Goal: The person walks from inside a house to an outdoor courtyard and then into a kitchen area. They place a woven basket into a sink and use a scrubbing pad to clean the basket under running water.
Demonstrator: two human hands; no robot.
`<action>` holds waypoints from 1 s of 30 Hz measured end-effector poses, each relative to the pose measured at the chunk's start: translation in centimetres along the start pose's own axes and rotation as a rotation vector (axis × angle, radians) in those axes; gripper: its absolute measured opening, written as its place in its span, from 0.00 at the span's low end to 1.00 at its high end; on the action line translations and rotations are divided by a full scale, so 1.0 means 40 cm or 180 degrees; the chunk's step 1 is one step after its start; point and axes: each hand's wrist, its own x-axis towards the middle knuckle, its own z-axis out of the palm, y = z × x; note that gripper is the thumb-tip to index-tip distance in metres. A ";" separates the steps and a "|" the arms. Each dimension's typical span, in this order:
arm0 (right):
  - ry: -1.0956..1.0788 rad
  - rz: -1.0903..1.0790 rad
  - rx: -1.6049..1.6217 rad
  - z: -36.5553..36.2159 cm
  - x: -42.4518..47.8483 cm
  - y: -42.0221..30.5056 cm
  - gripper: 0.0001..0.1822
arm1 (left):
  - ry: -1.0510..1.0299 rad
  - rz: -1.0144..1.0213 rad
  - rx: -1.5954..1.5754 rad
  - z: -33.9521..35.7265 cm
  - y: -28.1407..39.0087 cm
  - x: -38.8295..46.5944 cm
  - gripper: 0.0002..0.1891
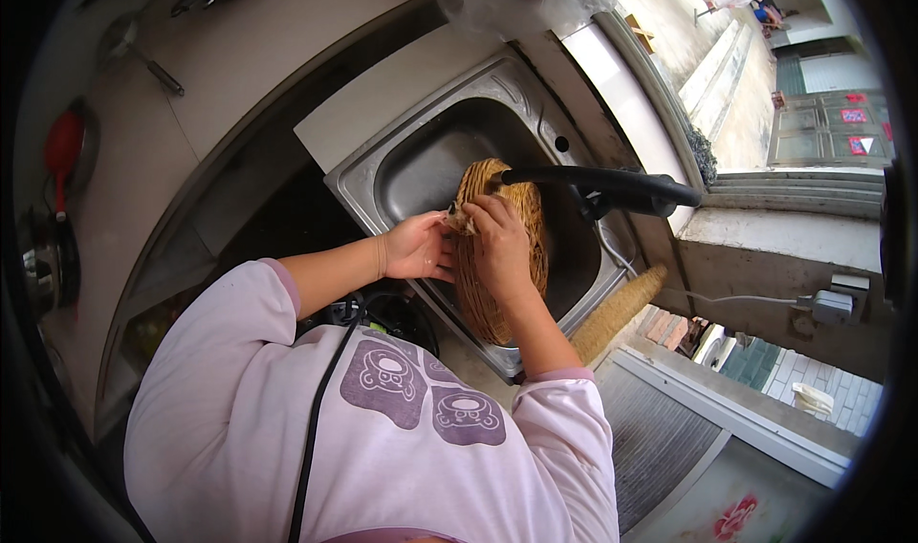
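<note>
A round woven wicker basket (477,285) stands tilted on its edge in the stainless steel sink (437,149). My left hand (422,247) looks wet and supports the basket's near side, its fingers reaching behind the rim. Over the upper part of the basket is my right hand (502,238), gripping a small brown scrubber-like piece (459,220) against the weave. My left thumb comes close to that piece. The spout of a black faucet (566,177) ends right above the basket. Whether water runs from it is hard to see.
A long tan fibrous roll, perhaps a loofah (620,313), lies by the sink's right corner. A white plug (832,306) sits in the wall socket, its cord trailing towards the sink. Clear plastic (527,2) hangs at the top, beside the window. Utensils, including a red ladle (64,141), hang left.
</note>
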 end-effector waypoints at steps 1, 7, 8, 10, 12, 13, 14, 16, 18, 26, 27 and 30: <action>-0.0238 -0.0344 0.0082 -0.008 -0.033 -0.018 0.18 | 0.0177 0.0027 -0.0122 -0.018 0.009 0.002 0.33; -0.0484 -0.0980 -0.0219 -0.007 -0.031 -0.036 0.17 | 0.0574 0.0282 0.0960 0.000 0.021 0.031 0.39; -0.0256 -0.0635 -0.0370 0.002 0.020 -0.009 0.16 | 0.0450 0.0002 0.0714 0.019 0.020 0.025 0.39; -0.0119 -0.0312 -0.0482 0.009 0.064 0.017 0.15 | 0.0289 0.0003 0.0446 0.073 0.018 0.007 0.41; -0.0302 -0.0403 -0.0404 0.015 0.078 0.006 0.14 | 0.0260 0.0114 0.0259 0.041 0.034 0.009 0.45; -0.0764 -0.0609 -0.0350 0.015 0.056 -0.017 0.13 | 0.0259 0.0258 0.0099 -0.017 0.054 0.021 0.48; -0.0840 -0.0876 -0.0396 0.022 0.013 -0.040 0.13 | 0.0140 0.0207 0.0235 -0.063 0.079 0.020 0.50; -0.0952 -0.1076 -0.0377 0.019 -0.014 -0.053 0.13 | 0.0181 0.0509 0.0070 -0.012 0.079 0.029 0.45; -0.1039 -0.0946 -0.0237 -0.007 0.002 -0.049 0.13 | 0.0259 0.0609 0.0240 -0.027 0.060 0.032 0.42; -0.0733 -0.0452 0.0486 -0.029 -0.121 -0.025 0.19 | 0.0888 0.0298 -0.0366 -0.127 0.084 0.043 0.24; -0.0958 -0.0556 0.0616 -0.024 -0.147 -0.029 0.20 | 0.1019 0.0498 -0.0068 -0.113 0.082 0.044 0.22; -0.0210 -0.0250 0.0247 -0.028 -0.105 0.040 0.21 | 0.1189 0.0817 0.0661 -0.012 0.084 0.017 0.17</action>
